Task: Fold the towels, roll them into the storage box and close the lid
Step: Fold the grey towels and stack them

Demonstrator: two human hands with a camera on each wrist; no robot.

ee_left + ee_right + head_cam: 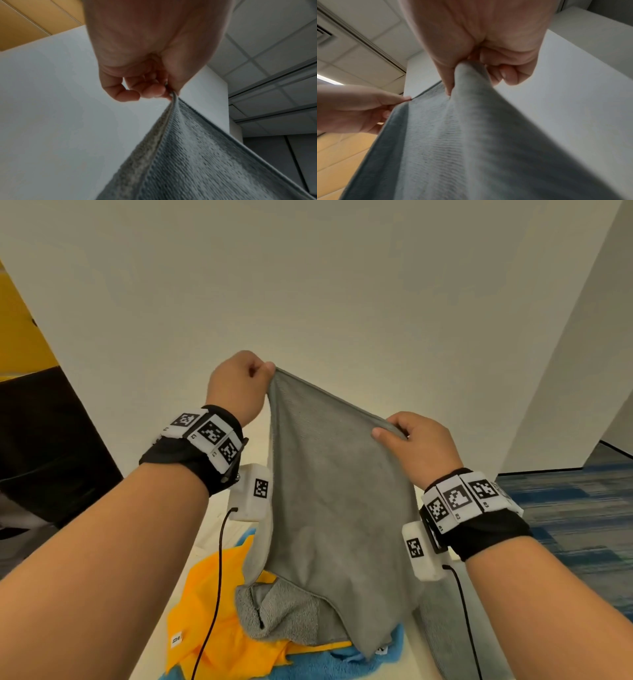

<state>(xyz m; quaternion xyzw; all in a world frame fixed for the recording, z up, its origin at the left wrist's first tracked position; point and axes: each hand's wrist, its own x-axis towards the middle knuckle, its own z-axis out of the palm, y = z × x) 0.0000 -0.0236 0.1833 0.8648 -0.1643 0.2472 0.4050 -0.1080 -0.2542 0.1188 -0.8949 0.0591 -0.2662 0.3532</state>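
Note:
I hold a grey towel (329, 491) up in the air in front of me. My left hand (263, 371) pinches its upper left corner, seen close in the left wrist view as left hand (169, 93) on grey towel (197, 162). My right hand (390, 431) pinches the top edge lower and to the right; in the right wrist view the right hand (453, 86) holds a bunched fold of the grey towel (453, 142). The towel's lower end drapes onto a pile holding a yellow towel (212, 621) and a blue towel (329, 662). No storage box is in view.
The pile lies on a pale table (154, 642). A white wall (308, 285) stands close behind. Blue patterned carpet (575, 515) lies to the right, a dark piece of furniture (44, 446) to the left. Black cables (219, 577) hang from both wrist units.

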